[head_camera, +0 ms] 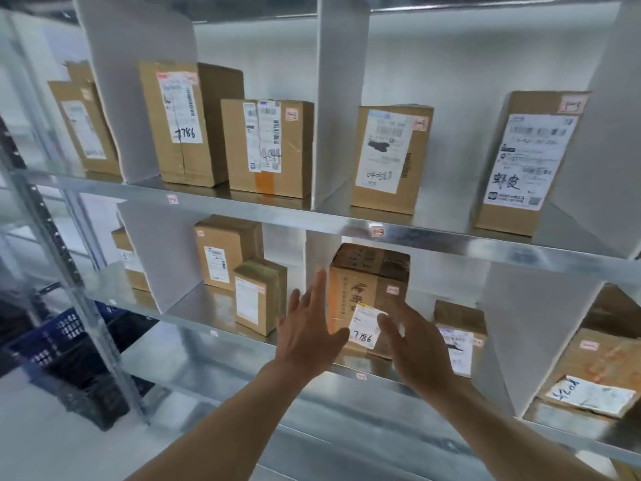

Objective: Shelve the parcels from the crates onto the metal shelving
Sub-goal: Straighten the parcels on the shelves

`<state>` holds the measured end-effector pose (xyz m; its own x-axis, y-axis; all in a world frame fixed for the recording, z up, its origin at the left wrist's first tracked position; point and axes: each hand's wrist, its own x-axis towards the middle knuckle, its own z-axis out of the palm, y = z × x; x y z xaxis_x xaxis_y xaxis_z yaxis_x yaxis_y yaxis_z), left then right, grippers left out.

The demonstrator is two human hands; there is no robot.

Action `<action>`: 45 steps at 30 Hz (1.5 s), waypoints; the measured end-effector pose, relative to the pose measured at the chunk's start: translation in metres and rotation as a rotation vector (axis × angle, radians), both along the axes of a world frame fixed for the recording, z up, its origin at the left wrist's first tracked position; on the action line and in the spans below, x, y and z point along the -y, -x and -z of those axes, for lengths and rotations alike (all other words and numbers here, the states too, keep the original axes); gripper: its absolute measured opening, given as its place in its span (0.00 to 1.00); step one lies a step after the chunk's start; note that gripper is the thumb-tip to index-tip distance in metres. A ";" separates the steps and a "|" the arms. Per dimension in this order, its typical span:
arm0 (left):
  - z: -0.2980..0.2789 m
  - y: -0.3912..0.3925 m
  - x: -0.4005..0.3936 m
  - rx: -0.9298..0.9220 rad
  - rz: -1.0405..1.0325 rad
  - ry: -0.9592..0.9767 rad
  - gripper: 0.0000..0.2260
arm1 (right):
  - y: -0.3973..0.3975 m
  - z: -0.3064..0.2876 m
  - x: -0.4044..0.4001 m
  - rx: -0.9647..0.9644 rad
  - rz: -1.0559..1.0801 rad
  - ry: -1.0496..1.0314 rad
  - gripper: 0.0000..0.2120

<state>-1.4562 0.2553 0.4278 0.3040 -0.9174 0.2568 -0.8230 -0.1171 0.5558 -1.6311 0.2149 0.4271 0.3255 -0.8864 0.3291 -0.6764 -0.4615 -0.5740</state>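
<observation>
Standing on the middle tier of the metal shelving [347, 222]: printed carton labelled 7786 [367, 289]. Left hand [308, 333] and right hand [414, 348] flanked it, fingers straight, gripping nothing. Blue crate [66, 341] far left.

head view | faces forward, slightly down | close to metal shelving [347, 223]

Shelving [433, 234] is bare metal, shiny and smooth, kinda galvanized-looking with soft reflections. The dividers [341, 98] look like matt white plastic or board, can't tell which. Parcels [267, 147] are plain brown cardboard, matt, with white paper labels and some glossy tape. Blue crate [52, 338] is plastic lattice.
</observation>
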 end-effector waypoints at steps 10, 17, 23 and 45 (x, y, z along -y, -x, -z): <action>0.005 -0.177 -0.019 -0.093 -0.008 -0.009 0.32 | -0.173 0.020 -0.013 0.011 0.004 -0.113 0.22; 0.002 -0.258 -0.011 -0.243 -0.039 -0.071 0.33 | -0.265 0.015 -0.008 0.100 0.052 -0.245 0.28; 0.011 -0.294 0.031 -0.328 -0.049 -0.145 0.33 | -0.306 0.021 0.037 0.135 0.144 -0.382 0.28; 0.083 -0.325 0.217 -0.560 0.030 -0.397 0.16 | -0.371 0.096 0.191 0.430 0.365 -0.516 0.07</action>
